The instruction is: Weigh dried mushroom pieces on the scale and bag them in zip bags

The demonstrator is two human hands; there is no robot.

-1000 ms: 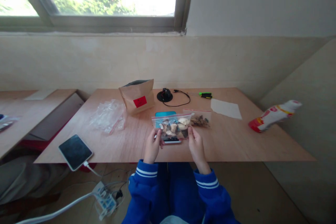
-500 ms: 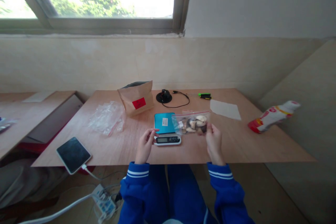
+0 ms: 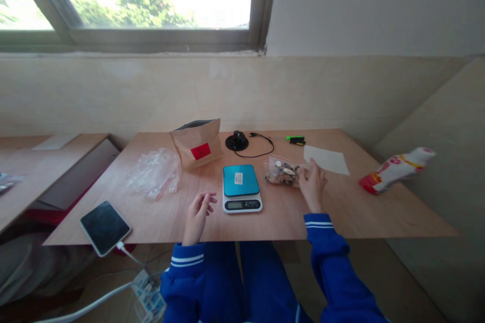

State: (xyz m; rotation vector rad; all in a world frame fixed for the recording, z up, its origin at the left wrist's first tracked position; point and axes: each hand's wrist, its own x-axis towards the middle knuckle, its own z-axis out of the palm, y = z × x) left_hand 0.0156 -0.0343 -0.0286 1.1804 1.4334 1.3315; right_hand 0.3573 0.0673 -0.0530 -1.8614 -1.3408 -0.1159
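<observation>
A small kitchen scale (image 3: 241, 190) with a teal top sits in the middle of the wooden table (image 3: 352, 212). To its right lie clear zip bags of mixed pale and dark pieces (image 3: 283, 171). My right hand (image 3: 312, 184) rests on the right end of those bags, fingers curled on the plastic. My left hand (image 3: 200, 208) hovers over the table just left of the scale, fingers loosely apart and holding nothing.
A brown paper pouch with a red label (image 3: 197, 144) stands behind the scale, a heap of empty clear bags (image 3: 154, 172) to its left. A tablet on a cable (image 3: 105, 220) overhangs the front left edge. A black cabled gadget (image 3: 237, 140), green pen (image 3: 295, 138), white sheet (image 3: 326, 159) and red-white bottle (image 3: 396, 169) lie further back and right.
Both hands held the filled bag above the scale. My left hand let go; my right hand carried the bag right and set it down on the other bag. The scale top is now bare.
</observation>
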